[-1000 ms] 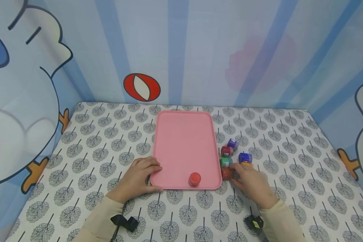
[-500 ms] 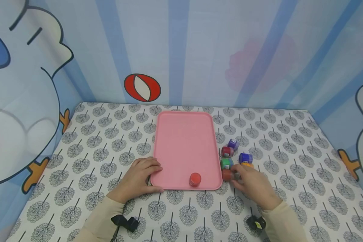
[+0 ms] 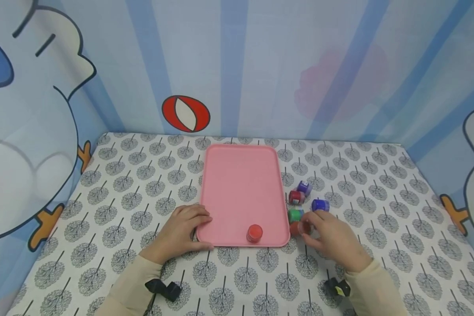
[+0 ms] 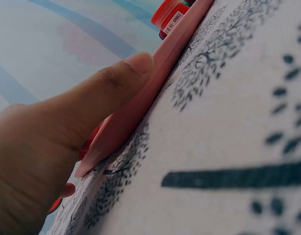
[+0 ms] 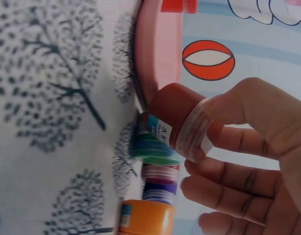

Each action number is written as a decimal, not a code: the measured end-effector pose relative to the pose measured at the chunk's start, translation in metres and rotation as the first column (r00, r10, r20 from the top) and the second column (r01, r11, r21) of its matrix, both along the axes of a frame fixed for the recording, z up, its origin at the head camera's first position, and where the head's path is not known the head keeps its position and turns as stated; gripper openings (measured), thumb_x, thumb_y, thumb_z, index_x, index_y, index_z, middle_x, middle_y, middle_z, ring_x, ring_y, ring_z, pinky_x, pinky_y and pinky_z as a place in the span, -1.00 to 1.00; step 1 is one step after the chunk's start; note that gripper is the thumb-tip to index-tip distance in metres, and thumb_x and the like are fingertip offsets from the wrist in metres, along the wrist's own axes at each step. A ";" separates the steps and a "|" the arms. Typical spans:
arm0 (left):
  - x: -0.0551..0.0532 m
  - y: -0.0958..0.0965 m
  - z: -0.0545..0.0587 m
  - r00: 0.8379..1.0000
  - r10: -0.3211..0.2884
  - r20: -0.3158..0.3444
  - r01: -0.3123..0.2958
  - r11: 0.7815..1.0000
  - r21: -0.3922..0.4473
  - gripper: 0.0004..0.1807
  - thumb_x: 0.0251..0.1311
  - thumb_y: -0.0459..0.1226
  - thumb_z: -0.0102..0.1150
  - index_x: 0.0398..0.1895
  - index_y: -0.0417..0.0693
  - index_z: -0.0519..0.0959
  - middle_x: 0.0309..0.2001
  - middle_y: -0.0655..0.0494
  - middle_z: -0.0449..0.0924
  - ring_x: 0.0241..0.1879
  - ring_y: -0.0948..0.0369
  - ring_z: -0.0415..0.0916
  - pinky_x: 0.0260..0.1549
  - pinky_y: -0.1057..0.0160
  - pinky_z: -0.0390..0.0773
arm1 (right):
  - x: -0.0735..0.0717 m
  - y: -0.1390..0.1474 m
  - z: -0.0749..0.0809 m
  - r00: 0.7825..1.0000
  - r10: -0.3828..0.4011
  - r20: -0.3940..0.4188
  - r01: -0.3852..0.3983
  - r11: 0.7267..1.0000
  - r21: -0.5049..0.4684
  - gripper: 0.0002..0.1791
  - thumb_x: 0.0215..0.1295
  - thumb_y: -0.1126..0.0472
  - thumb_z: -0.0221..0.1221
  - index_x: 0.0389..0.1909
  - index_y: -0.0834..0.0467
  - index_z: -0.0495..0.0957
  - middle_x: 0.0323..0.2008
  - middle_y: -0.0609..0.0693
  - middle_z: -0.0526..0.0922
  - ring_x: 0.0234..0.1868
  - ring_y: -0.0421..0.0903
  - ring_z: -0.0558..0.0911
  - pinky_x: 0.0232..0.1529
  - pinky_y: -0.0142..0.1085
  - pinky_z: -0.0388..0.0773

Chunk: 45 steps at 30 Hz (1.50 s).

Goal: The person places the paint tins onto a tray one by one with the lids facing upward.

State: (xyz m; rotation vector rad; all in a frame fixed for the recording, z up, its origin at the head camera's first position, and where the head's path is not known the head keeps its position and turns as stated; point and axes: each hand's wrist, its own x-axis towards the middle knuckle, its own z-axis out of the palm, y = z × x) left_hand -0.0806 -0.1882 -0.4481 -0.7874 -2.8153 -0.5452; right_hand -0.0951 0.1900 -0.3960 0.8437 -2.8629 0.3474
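My right hand (image 3: 333, 239) pinches a reddish-brown paint jar (image 5: 172, 110) between thumb and fingers at its clear end. That jar is tilted beside the tray's near right corner. My left hand (image 3: 181, 230) rests on the near left corner of the pink tray (image 3: 241, 188), its thumb (image 4: 111, 81) lying straight along the front rim and its fingers over the left rim. A red paint jar (image 3: 255, 233) stands upright inside the tray near the front edge. Right beside the held jar lies a green paint jar (image 3: 296, 214).
Behind the green jar, along the tray's right side, lie a dark red jar (image 3: 296, 197) and a purple jar (image 3: 304, 188). A blue jar (image 3: 320, 205) lies farther right. An orange jar (image 5: 148, 218) shows in the right wrist view. Tree-print cloth (image 3: 142, 193) covers the table.
My right hand has shifted slightly right, and the brown jar in its fingers has tipped. The orange jar has become hidden behind that hand in the head view. My left hand stays put.
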 end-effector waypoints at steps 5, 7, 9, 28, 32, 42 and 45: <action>0.001 0.000 0.000 1.000 0.005 0.012 -0.005 1.000 0.001 -0.20 -0.23 0.29 0.35 0.04 -0.02 0.60 0.13 0.09 0.57 0.26 0.06 0.39 0.32 -0.01 0.28 | 0.000 -0.002 0.006 1.000 0.010 0.008 -0.010 1.000 -0.007 -0.72 -0.01 0.14 0.39 -0.25 0.05 0.57 -0.41 -0.18 0.55 -0.41 -0.25 0.53 -0.43 -0.45 0.53; 0.001 0.000 0.000 1.000 0.005 0.014 -0.005 1.000 0.003 -0.20 -0.23 0.29 0.35 0.04 -0.02 0.60 0.13 0.09 0.57 0.27 0.06 0.38 0.33 -0.02 0.27 | -0.001 -0.003 0.008 1.000 0.015 -0.004 -0.015 1.000 -0.005 -0.72 -0.01 0.14 0.39 -0.26 0.05 0.58 -0.42 -0.18 0.54 -0.41 -0.26 0.52 -0.44 -0.46 0.52; 0.001 0.000 0.000 1.000 0.005 0.016 -0.006 1.000 0.006 -0.19 -0.23 0.30 0.35 0.04 -0.02 0.60 0.13 0.09 0.57 0.27 0.06 0.38 0.33 -0.02 0.27 | -0.001 -0.005 0.010 1.000 0.022 -0.016 -0.022 1.000 -0.007 -0.72 -0.02 0.14 0.39 -0.26 0.05 0.58 -0.43 -0.18 0.53 -0.42 -0.26 0.51 -0.45 -0.47 0.50; -0.001 -0.001 0.000 1.000 -0.004 0.000 0.004 1.000 0.002 -0.20 -0.23 0.30 0.35 0.03 -0.03 0.60 0.13 0.09 0.57 0.26 0.07 0.39 0.32 -0.02 0.28 | -0.009 -0.027 0.025 0.991 0.103 -0.091 -0.103 0.995 -0.002 -0.63 0.00 0.11 0.40 -0.15 0.12 0.61 -0.23 0.04 0.65 -0.29 -0.07 0.65 -0.31 -0.23 0.68; -0.002 -0.001 -0.001 1.000 -0.003 -0.008 0.003 1.000 0.001 -0.20 -0.24 0.30 0.35 0.03 -0.03 0.60 0.12 0.09 0.57 0.25 0.08 0.40 0.32 -0.02 0.29 | -0.012 -0.033 0.026 0.993 0.102 -0.067 -0.102 0.995 -0.002 -0.62 0.01 0.10 0.40 -0.13 0.12 0.61 -0.23 0.01 0.63 -0.33 -0.16 0.62 -0.35 -0.32 0.65; -0.002 -0.001 -0.003 1.000 -0.002 -0.027 0.002 1.000 0.002 -0.19 -0.26 0.31 0.35 0.02 -0.01 0.61 0.11 0.10 0.58 0.24 0.09 0.41 0.31 0.01 0.30 | -0.013 -0.045 0.025 0.991 0.116 -0.068 -0.115 0.993 0.025 -0.66 -0.02 0.15 0.41 -0.18 0.09 0.62 -0.36 -0.11 0.55 -0.39 -0.27 0.51 -0.41 -0.43 0.56; -0.001 -0.001 -0.002 1.000 -0.002 -0.022 0.002 1.000 -0.003 -0.19 -0.25 0.30 0.35 0.02 -0.02 0.61 0.11 0.11 0.57 0.25 0.09 0.40 0.31 0.01 0.29 | -0.014 -0.048 0.025 0.992 0.115 -0.059 -0.114 0.993 0.030 -0.66 -0.01 0.15 0.41 -0.18 0.08 0.61 -0.39 -0.13 0.53 -0.44 -0.30 0.46 -0.47 -0.49 0.49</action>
